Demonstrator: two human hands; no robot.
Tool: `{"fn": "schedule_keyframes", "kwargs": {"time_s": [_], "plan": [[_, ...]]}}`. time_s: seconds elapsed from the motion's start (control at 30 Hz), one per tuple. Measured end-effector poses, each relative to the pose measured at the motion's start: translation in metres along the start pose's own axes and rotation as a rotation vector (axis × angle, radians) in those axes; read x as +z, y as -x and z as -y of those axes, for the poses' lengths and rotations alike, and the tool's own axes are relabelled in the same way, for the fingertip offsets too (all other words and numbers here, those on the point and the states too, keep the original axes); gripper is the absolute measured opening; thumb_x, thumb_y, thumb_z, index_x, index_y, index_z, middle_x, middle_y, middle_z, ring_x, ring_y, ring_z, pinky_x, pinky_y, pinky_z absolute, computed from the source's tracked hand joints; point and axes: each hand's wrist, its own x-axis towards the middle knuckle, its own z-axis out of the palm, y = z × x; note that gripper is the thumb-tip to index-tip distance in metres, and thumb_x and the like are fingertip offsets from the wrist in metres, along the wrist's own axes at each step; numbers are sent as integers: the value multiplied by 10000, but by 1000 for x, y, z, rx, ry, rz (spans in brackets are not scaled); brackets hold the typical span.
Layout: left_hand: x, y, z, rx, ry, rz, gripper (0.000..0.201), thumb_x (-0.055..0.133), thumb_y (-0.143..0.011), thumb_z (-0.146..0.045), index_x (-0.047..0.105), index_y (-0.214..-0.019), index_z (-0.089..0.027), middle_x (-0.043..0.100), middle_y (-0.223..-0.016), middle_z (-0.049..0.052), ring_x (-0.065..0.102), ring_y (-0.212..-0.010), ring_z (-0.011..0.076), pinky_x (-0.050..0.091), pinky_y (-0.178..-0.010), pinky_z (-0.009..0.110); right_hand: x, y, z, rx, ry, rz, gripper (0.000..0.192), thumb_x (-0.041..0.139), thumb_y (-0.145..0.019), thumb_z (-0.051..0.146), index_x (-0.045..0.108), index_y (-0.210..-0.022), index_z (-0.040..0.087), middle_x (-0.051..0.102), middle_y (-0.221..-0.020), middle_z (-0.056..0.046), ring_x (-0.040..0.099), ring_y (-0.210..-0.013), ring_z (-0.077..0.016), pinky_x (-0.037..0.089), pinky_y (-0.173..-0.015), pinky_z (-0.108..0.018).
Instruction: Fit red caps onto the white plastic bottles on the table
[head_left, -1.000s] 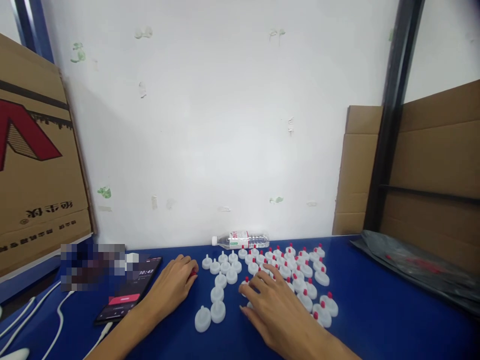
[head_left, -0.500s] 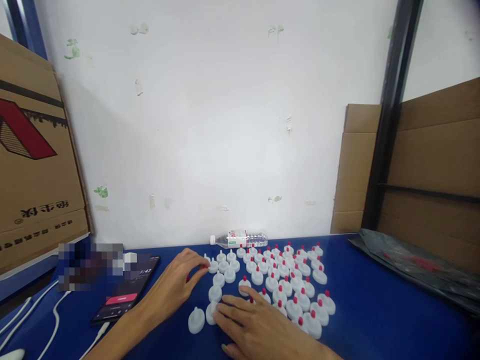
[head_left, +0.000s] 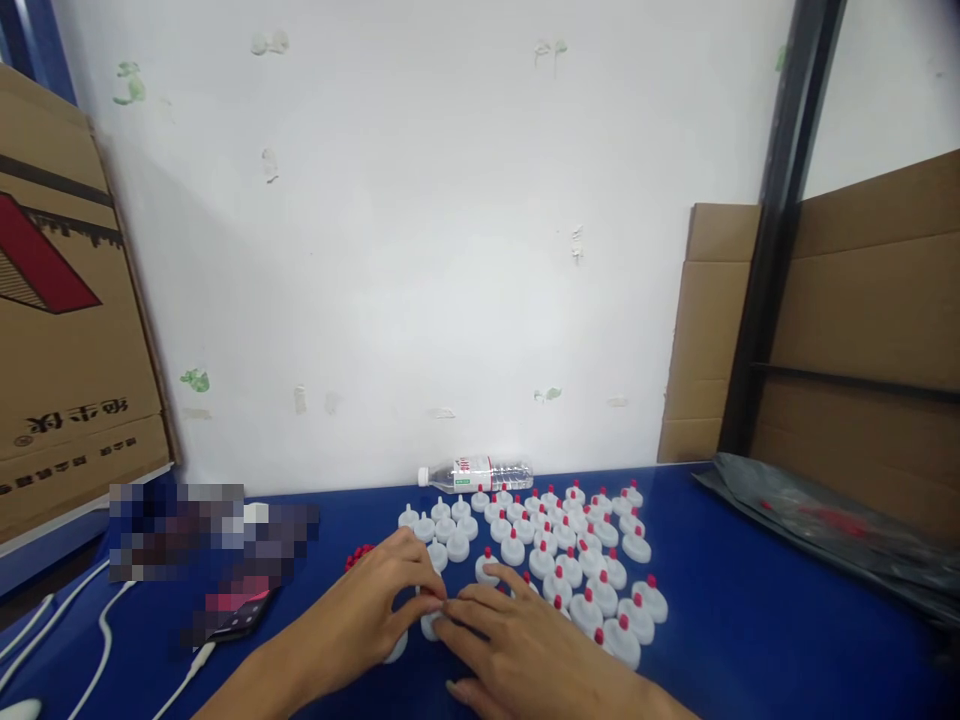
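My left hand (head_left: 397, 590) is pinched closed low over a white nozzle cap (head_left: 430, 627), its thumb and finger meeting at the top. The small red tip in that pinch is hidden from view now. From the other side, my right hand (head_left: 517, 635) rests its fingertips against the same nozzle cap, with its thumb lower down. Another white cap (head_left: 396, 650) peeks out below my left hand. Beyond the hands stand several bare-nozzled white caps (head_left: 457, 543). To the right are many white caps with red tips (head_left: 589, 608), some partly covered by my right hand.
A heap of red tips (head_left: 358, 555) lies behind my left wrist. A clear bottle (head_left: 474, 475) lies along the wall. At left are a partly blurred phone (head_left: 238, 622) and white cables (head_left: 105, 630); at right, a dark plastic bag (head_left: 825, 535) and cardboard (head_left: 709, 335).
My left hand has come from the far bare-nozzled caps, with red at its fingertips, down toward me to the cap at my right fingers. My right hand has hardly moved.
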Motion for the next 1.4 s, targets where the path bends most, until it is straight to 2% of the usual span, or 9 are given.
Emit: {"fn": "schedule_keyframes", "kwargs": {"time_s": [0.27,0.47,0.53,0.63,0.77,0.9,1.0,1.17,1.4], "plan": [[17,1,11,1,33,-31,125,541,-1033,-226,657,-990,-248,651,-997,-10,570,-992,172,417,-903,286,-1,0,1,18,60,-14,439,528,-1029,490,530,-1366,209,678,-1270,-69,610,-1188,-242,377,-1149,-451],[7,-4,-9,-101,155,-112,162,582,-1000,-278,716,-918,-238,689,-931,-4,577,-934,181,405,-833,279,-10,0,3,40,55,-64,468,558,-1012,528,481,-1412,297,625,-1358,-72,606,-1204,-264,413,-1115,-477],[5,-7,-13,-130,240,-155,168,622,-968,-315,748,-889,-237,701,-894,2,574,-894,184,401,-797,279,-13,-1,5,94,33,-81,384,596,-999,504,533,-1337,333,650,-1291,-58,623,-1175,-264,455,-1068,-470],[7,-9,-12,-185,379,-190,180,692,-896,-386,795,-871,-240,695,-831,9,558,-781,176,384,-694,270,-20,-2,6,156,-1,-89,175,631,-998,299,607,-1170,321,677,-1110,-36,667,-1033,-229,530,-930,-382],[11,-9,-6,-217,389,-199,190,709,-869,-406,810,-849,-246,684,-801,8,553,-755,173,379,-678,268,-23,1,6,133,-58,-102,412,614,-848,-1,606,-1160,268,651,-1115,-49,656,-1014,-215,533,-933,-337],[11,-7,-9,-145,232,-190,227,632,-939,-382,770,-834,-236,699,-813,5,582,-819,182,394,-735,270,-13,4,8,120,-65,-104,583,539,-711,-117,592,-1180,225,633,-1181,-70,638,-1066,-217,519,-1004,-339],[12,-6,-15,-175,212,-173,273,596,-966,-399,734,-808,-224,701,-819,-1,587,-796,171,393,-736,268,-4,4,9,142,-14,-127,592,525,-691,-115,598,-1179,214,650,-1168,-86,637,-1079,-238,543,-983,-356],[17,-4,-24,-261,298,-175,396,546,-978,-492,693,-748,-205,671,-775,-7,562,-720,155,377,-680,265,0,3,6,85,114,-139,549,600,-699,-45,594,-1221,125,628,-1292,-205,618,-1180,-316,555,-985,-403],[20,-4,-24,-234,294,-166,437,505,-995,-532,671,-766,-198,648,-781,-8,549,-708,148,384,-680,263,4,7,2,56,155,-149,543,593,-731,-30,579,-1247,137,632,-1322,-212,615,-1221,-308,542,-1009,-384]]}}
